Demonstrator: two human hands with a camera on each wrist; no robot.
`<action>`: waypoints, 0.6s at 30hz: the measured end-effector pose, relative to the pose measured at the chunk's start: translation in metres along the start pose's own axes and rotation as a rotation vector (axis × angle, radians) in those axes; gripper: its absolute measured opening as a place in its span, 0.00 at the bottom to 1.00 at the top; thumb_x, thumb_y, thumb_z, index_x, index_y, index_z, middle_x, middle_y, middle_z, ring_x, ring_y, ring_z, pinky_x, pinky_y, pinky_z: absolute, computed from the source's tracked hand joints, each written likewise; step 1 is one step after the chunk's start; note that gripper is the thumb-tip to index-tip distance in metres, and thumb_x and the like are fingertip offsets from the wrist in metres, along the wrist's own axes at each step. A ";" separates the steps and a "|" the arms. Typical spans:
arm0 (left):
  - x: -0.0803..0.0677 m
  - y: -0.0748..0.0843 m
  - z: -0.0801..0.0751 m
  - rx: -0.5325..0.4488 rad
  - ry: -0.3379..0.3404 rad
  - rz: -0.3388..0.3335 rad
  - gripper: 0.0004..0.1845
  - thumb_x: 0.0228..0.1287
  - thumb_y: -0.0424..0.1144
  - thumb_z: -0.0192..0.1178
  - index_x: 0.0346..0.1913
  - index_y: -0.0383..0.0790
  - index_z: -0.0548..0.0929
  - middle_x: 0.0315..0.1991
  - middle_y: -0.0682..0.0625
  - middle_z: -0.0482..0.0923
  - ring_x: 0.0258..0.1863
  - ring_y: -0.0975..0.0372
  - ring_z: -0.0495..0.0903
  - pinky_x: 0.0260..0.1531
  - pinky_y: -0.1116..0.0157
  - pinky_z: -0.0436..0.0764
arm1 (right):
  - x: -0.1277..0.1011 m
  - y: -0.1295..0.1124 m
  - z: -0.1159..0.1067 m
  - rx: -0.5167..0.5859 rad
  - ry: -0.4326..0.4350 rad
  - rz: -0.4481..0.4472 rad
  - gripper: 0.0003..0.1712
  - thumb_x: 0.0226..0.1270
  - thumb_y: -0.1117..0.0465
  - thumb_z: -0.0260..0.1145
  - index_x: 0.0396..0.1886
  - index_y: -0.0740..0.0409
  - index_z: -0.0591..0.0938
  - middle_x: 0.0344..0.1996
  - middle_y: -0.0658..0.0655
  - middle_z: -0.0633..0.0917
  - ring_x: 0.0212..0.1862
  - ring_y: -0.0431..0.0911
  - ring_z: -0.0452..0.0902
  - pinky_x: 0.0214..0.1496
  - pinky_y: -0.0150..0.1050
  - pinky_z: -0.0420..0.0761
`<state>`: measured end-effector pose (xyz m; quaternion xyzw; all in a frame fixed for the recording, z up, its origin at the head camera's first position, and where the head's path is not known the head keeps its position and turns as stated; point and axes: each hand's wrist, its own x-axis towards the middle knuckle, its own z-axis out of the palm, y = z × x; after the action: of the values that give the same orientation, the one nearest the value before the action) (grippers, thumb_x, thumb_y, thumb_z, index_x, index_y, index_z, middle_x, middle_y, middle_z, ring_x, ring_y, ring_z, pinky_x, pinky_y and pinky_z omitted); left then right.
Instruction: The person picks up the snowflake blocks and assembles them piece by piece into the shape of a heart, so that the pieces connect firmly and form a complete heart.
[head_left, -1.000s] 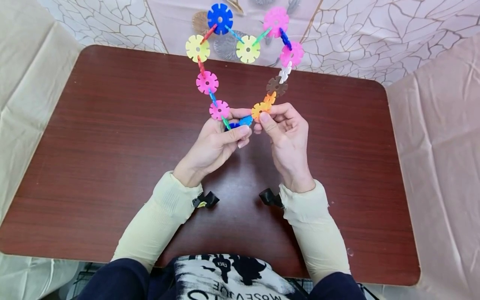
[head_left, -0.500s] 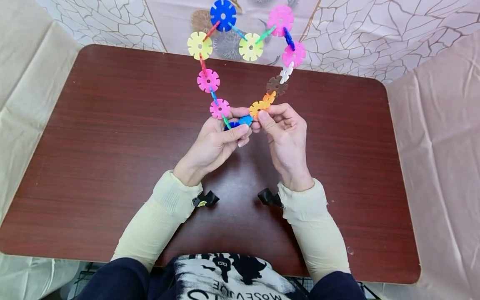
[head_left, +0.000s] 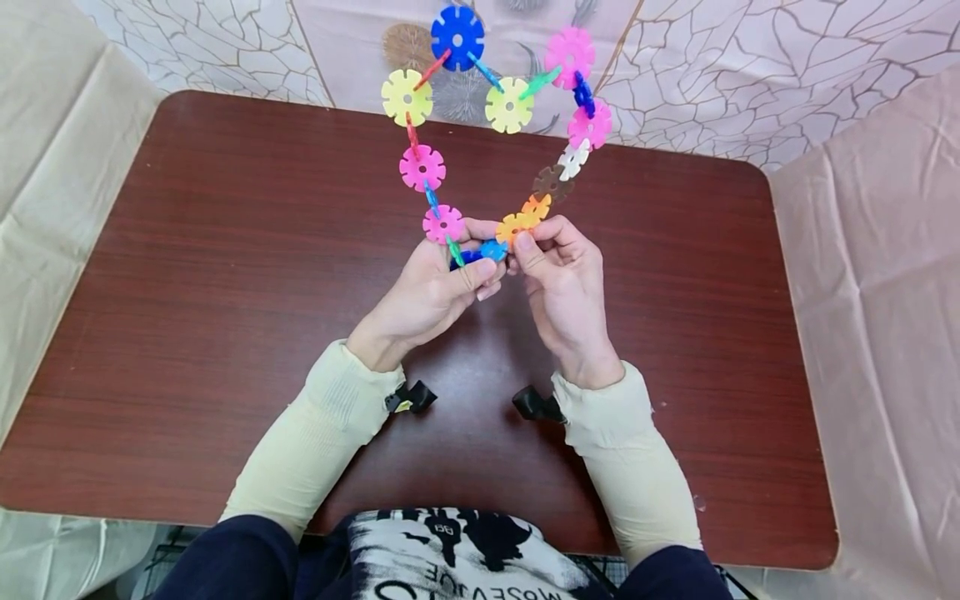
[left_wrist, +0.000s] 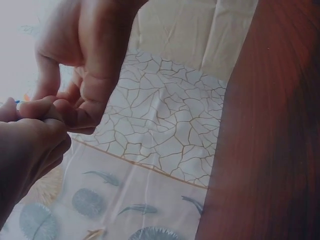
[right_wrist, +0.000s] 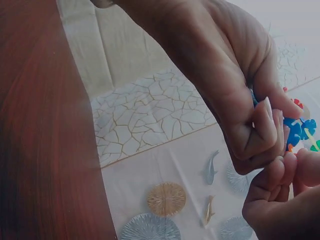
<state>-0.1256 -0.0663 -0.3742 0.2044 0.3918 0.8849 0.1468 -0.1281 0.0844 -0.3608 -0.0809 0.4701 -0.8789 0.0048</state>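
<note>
Dark red wooden table (head_left: pixel 187 333); crackle-patterned cloth (head_left: pixel 750 75) behind; beige sheets (head_left: pixel 885 292) at sides.

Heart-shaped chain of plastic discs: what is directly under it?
Under the chain lie the far edge of the brown table and a cracked-pattern cloth with leaf prints. Its bottom tip is covered by the left hand and right hand pinching it.

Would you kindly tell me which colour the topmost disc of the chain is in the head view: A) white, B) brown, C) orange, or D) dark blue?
D: the top disc of the chain is dark blue and sits between two yellow discs, while both hands, left hand and right hand, pinch the chain's bottom end.
</note>
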 end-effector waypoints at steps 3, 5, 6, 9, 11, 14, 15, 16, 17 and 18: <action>0.000 -0.002 0.001 -0.001 -0.010 0.018 0.16 0.66 0.16 0.45 0.52 0.33 0.72 0.38 0.42 0.78 0.30 0.58 0.72 0.28 0.70 0.72 | 0.000 -0.001 0.001 -0.034 -0.009 -0.025 0.13 0.63 0.80 0.57 0.29 0.59 0.80 0.28 0.55 0.80 0.27 0.44 0.76 0.34 0.31 0.80; 0.001 -0.003 0.000 -0.005 -0.013 0.030 0.14 0.66 0.19 0.50 0.53 0.33 0.70 0.38 0.43 0.78 0.29 0.58 0.71 0.28 0.70 0.72 | 0.000 -0.002 0.001 -0.062 -0.016 -0.046 0.14 0.62 0.80 0.58 0.29 0.59 0.80 0.28 0.55 0.81 0.27 0.43 0.77 0.34 0.31 0.80; 0.001 -0.004 0.000 -0.005 -0.015 0.035 0.15 0.66 0.20 0.50 0.53 0.32 0.69 0.37 0.43 0.78 0.29 0.58 0.71 0.28 0.70 0.72 | 0.000 -0.002 0.001 -0.088 -0.019 -0.060 0.13 0.62 0.80 0.59 0.30 0.59 0.81 0.28 0.56 0.81 0.27 0.44 0.77 0.34 0.31 0.81; 0.002 -0.006 -0.001 0.002 -0.008 0.043 0.16 0.66 0.18 0.48 0.54 0.32 0.67 0.35 0.44 0.77 0.28 0.59 0.70 0.27 0.70 0.71 | 0.000 -0.002 0.001 -0.193 -0.024 -0.114 0.07 0.62 0.77 0.63 0.31 0.64 0.82 0.28 0.55 0.83 0.27 0.44 0.78 0.34 0.32 0.82; 0.003 -0.008 -0.001 0.019 0.003 0.042 0.18 0.64 0.14 0.42 0.53 0.31 0.67 0.34 0.44 0.76 0.28 0.59 0.69 0.27 0.70 0.70 | 0.000 -0.002 0.000 -0.284 -0.023 -0.154 0.01 0.62 0.75 0.65 0.33 0.71 0.82 0.28 0.55 0.84 0.27 0.44 0.78 0.34 0.32 0.82; 0.004 -0.010 -0.002 0.044 0.035 0.035 0.19 0.63 0.13 0.41 0.53 0.32 0.66 0.32 0.45 0.74 0.27 0.59 0.68 0.26 0.70 0.69 | 0.002 -0.003 -0.002 -0.466 -0.021 -0.212 0.08 0.61 0.73 0.68 0.36 0.77 0.82 0.26 0.53 0.84 0.25 0.47 0.76 0.32 0.32 0.81; 0.004 -0.010 -0.002 0.053 0.047 0.029 0.19 0.63 0.13 0.41 0.52 0.33 0.66 0.31 0.46 0.74 0.26 0.59 0.68 0.26 0.70 0.68 | 0.002 -0.003 -0.003 -0.532 -0.020 -0.226 0.09 0.61 0.72 0.68 0.36 0.78 0.82 0.25 0.53 0.84 0.24 0.47 0.76 0.31 0.32 0.80; 0.004 -0.011 -0.003 0.062 0.056 0.025 0.18 0.63 0.13 0.42 0.52 0.33 0.66 0.32 0.46 0.74 0.26 0.59 0.68 0.26 0.69 0.69 | 0.003 -0.004 -0.004 -0.600 -0.020 -0.235 0.08 0.62 0.71 0.68 0.36 0.77 0.83 0.25 0.54 0.84 0.24 0.48 0.76 0.30 0.33 0.80; 0.004 -0.011 -0.003 0.069 0.065 0.017 0.18 0.64 0.13 0.42 0.51 0.33 0.66 0.32 0.46 0.75 0.26 0.59 0.67 0.26 0.69 0.69 | 0.003 -0.005 -0.005 -0.667 -0.022 -0.240 0.07 0.62 0.70 0.68 0.35 0.75 0.84 0.24 0.54 0.84 0.23 0.49 0.76 0.30 0.33 0.80; 0.004 -0.011 -0.004 0.075 0.071 0.009 0.17 0.64 0.14 0.42 0.51 0.34 0.66 0.33 0.46 0.76 0.26 0.59 0.68 0.26 0.69 0.69 | 0.003 -0.006 -0.007 -0.731 -0.027 -0.244 0.07 0.63 0.69 0.68 0.34 0.73 0.85 0.23 0.55 0.84 0.23 0.50 0.77 0.29 0.33 0.79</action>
<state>-0.1302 -0.0598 -0.3840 0.1799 0.4290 0.8769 0.1211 -0.1317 0.0929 -0.3593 -0.1441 0.7393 -0.6462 -0.1228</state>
